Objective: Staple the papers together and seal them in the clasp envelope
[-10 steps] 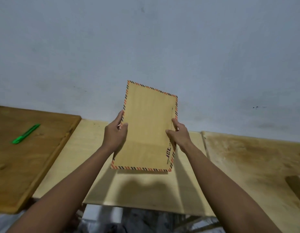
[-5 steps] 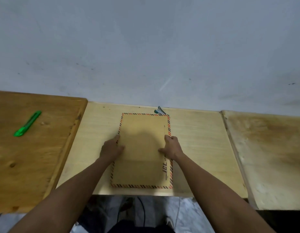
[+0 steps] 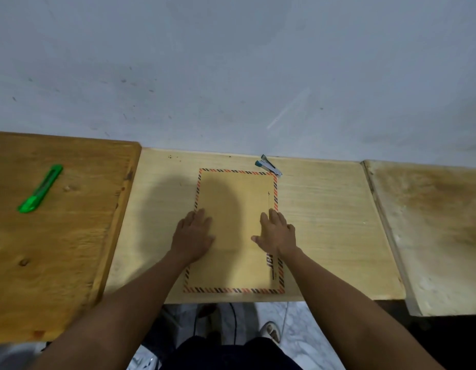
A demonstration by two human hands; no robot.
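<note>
A brown envelope (image 3: 235, 198) with a red and black striped border lies flat on the pale wooden table (image 3: 325, 222), its long side running away from me. My left hand (image 3: 193, 235) rests flat on its left edge with straight fingers. Flat on the envelope's right side lies my right hand (image 3: 277, 232), thumb spread inward. A small blue and silver stapler (image 3: 267, 168) sits just beyond the envelope's far right corner. No loose papers are visible.
A green utility knife (image 3: 41, 188) lies on the darker wooden table (image 3: 58, 249) at the left. A worn, stained board (image 3: 431, 231) adjoins at the right. A grey wall (image 3: 231, 76) stands right behind the tables. Floor and feet show below the front edge.
The envelope, held up in both hands a second ago, was laid down on the table. Both hands went from gripping its edges to resting flat on it.
</note>
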